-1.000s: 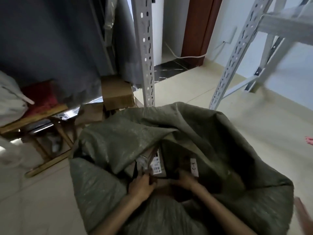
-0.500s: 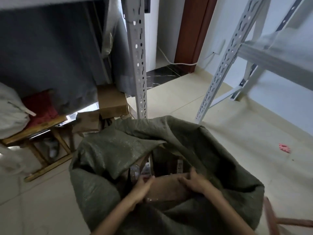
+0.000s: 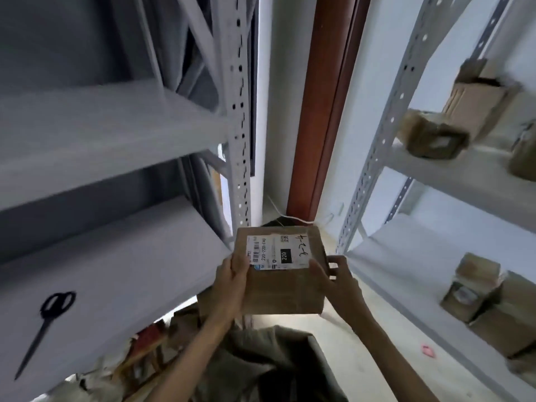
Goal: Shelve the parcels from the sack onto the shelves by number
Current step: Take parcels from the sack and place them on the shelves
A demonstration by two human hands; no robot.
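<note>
Grey metal shelving (image 3: 110, 126) flanks a narrow aisle; brown door frame (image 3: 322, 111) behind. Head view: both hands were down inside the sack (image 3: 269, 361) a second ago; the parcel (image 3: 282, 268) is now lifted clear and held at chest height between the racks, label up. Left hand (image 3: 232, 280) grips the left edge, fingers curled round it. Right hand (image 3: 338, 278) pinches the right edge, thumb on top. Label reads 220. Scissors (image 3: 48, 320) lie on the left shelf; other boxes (image 3: 429, 134) sit on the right shelving (image 3: 464, 181). Judgement: extraction done, number being read; the next move is finding the matching shelf.
</note>
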